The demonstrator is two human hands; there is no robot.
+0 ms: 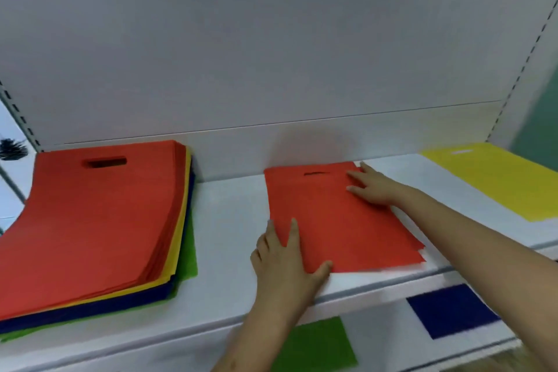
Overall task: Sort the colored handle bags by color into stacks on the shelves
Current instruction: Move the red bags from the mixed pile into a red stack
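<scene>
the step in hand looks like squaring up the red stack (341, 220) in the middle of the upper shelf (229, 220), where a red bag lies flat with its handle slot toward the back panel. the left hand (283, 254) rests on the near left corner of that stack, fingers straight and a little spread along its left edge, thumb (321, 269) laid against the front edge; it presses and pinches nothing. the right hand (373, 187) lies flat on the far right part of the same stack, fingers straight and fanned toward the handle slot, holding nothing. how many bags are under the top red one i cannot tell, though its right edge shows a few layers.

the unsorted pile (90, 229) sits at the left of the same shelf, well apart from the hands, red on top with yellow, navy and green edges showing below. a yellow bag (501, 178) lies at the right end of the upper shelf, and on the lower shelf a green bag (320, 344) and a navy bag (453, 311) mark 2 more places.

judging from this, 4 colour places are started and most bags are still in the pile. the next move calls for letting go of the red stack, reaching left to the pile, and peeling off only its top red bag, without dragging the thin sheets beneath, then laying it square on the red stack
</scene>
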